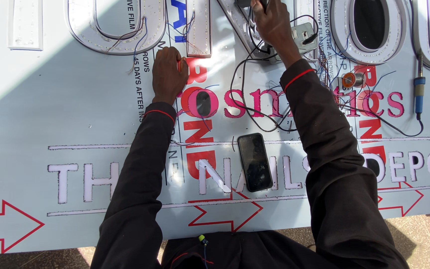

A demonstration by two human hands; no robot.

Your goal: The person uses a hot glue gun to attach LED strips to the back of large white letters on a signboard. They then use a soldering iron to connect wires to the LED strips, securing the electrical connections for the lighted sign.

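My left hand [169, 73] rests knuckles-up on the white sign board [75, 114], fingers curled down beside the lower end of a raised white letter [198, 30]. Nothing shows in it. My right hand [273, 25] reaches to the top edge, closed around a small dark object [247, 3] that the frame edge mostly cuts off. Black wires [245, 84] loop from under that hand down across the pink lettering. A grey box-shaped adapter [303, 36] lies just right of my right wrist.
A black phone [255, 162] lies face up between my forearms. A solder spool [353, 79] and a blue-handled soldering iron [419, 92] lie at the right. Raised oval letters [369, 55] line the top. Pavement [424, 239] shows below the board's near edge.
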